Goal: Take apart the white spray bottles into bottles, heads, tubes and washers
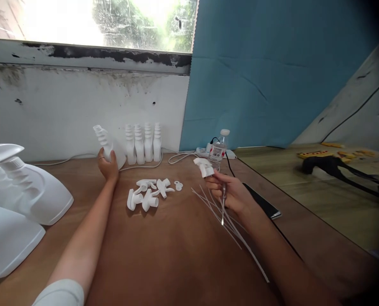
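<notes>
My left hand (107, 165) is wrapped round a white plastic bottle (117, 153) with a ribbed neck and no cap, tilted to the left near the wall. Out to the right, my right hand (229, 189) grips a white spray trigger head (204, 167) between thumb and fingers. A slim metal-tipped tool, seemingly a screwdriver (223, 208), points down out of the same hand. Several loose spray trigger heads (149, 199) lie on the table between my hands, beside a small white plastic piece (178, 185). Thin white tubes (237, 233) lie below my right hand.
Several slim white bottles (139, 146) stand in a row by the wall. Large white spray bottles (46, 195) lie at the left. A clear water bottle (219, 148), a phone-like black slab (262, 202) and cables (179, 156) are at the right and back of the brown table (151, 255).
</notes>
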A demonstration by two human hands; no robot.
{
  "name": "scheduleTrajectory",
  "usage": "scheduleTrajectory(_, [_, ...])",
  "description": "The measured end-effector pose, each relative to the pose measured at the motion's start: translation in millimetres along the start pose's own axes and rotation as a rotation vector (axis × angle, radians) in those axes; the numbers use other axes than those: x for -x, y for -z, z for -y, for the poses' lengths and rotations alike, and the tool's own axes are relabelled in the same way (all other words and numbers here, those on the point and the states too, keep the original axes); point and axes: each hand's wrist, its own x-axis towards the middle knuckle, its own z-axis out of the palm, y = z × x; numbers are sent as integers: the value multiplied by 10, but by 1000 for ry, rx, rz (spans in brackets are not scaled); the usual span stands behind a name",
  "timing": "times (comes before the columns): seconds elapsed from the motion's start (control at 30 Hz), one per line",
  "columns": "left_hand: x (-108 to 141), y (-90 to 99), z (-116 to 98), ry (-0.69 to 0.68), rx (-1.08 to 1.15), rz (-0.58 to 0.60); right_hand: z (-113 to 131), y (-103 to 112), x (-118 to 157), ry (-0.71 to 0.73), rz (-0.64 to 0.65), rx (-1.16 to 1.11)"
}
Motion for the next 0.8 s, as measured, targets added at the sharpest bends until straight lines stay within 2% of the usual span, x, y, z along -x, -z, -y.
scheduleTrajectory(0.2, [-18, -220, 84, -53, -116, 42, -105, 145, -137, -29, -90, 151])
scheduleTrajectory(0.4, [-17, -345, 51, -45, -176, 81, -112, 184, -171, -48, -142, 217])
scheduleTrajectory(0.57, [1, -404, 61, -40, -171, 118, -146, 246, -203, 99, -159, 297])
scheduleTrajectory(0.67, [8, -399, 88, -73, -156, 149, -180, 312, -254, 189, -213, 392])
scheduleTrajectory(0.8, [35, -336, 122, -146, -111, 196, -190, 403, -298, 225, -300, 469])
